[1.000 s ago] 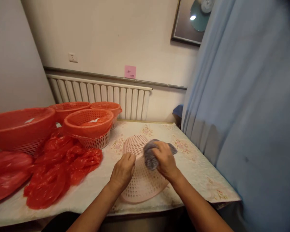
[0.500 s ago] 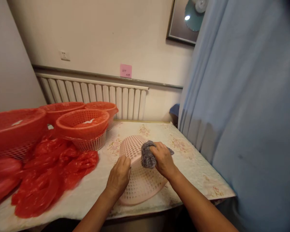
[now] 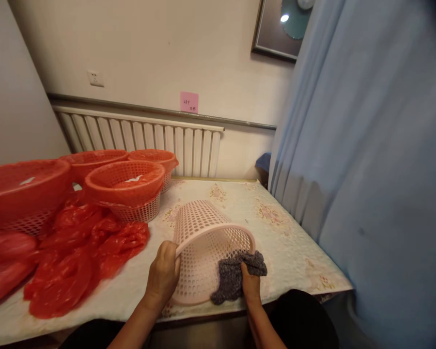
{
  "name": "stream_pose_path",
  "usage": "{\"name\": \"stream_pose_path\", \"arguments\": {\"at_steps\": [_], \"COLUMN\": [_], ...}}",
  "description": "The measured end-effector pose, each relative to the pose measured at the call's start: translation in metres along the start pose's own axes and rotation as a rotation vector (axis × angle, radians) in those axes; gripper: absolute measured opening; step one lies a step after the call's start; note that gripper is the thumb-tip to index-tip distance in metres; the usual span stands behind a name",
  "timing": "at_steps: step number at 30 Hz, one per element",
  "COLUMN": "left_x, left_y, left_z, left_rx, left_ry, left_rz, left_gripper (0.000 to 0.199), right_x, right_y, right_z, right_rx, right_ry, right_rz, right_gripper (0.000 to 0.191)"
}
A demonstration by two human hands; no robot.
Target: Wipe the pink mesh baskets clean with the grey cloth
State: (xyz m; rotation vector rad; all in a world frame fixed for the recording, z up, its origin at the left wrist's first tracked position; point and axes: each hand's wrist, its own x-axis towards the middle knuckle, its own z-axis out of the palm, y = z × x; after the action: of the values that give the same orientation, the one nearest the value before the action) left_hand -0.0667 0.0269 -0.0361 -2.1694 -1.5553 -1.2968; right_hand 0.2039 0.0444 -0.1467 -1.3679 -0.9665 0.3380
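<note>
A pale pink perforated plastic basket lies on its side on the flowered tablecloth, its mouth facing me. My left hand is closed round the left part of its rim. In my right hand is a dark grey cloth, bunched up and pressed over the lower right of the rim. Part of the cloth hangs in front of the basket's opening. The fingers of my right hand are partly hidden by the cloth.
Several baskets lined with red plastic bags, the nearest basket among them, stand at the left. Crumpled red bags lie before them. A radiator lines the wall; a blue curtain hangs at the right.
My right hand and the cloth have moved from the rim's top down to its lower right. The basket has turned so its opening shows more. My left hand has shifted slightly left and down.
</note>
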Motion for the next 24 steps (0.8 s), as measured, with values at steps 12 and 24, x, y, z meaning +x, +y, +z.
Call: {"name": "stream_pose_path", "arguments": {"at_steps": [12, 24], "left_x": [-0.063, 0.03], "left_y": [-0.026, 0.025], "left_z": [0.039, 0.004], "left_rx": [-0.399, -0.398], "left_ry": [-0.114, -0.108], "left_rz": [-0.673, 0.03], "left_gripper": [0.057, 0.048], "right_x": [0.072, 0.041], "right_y": [-0.123, -0.232], "right_z": [-0.012, 0.01], "right_rx": [-0.12, -0.734], "right_ry": [-0.155, -0.587], "right_rz": [-0.437, -1.287], "right_gripper": [0.023, 0.017]}}
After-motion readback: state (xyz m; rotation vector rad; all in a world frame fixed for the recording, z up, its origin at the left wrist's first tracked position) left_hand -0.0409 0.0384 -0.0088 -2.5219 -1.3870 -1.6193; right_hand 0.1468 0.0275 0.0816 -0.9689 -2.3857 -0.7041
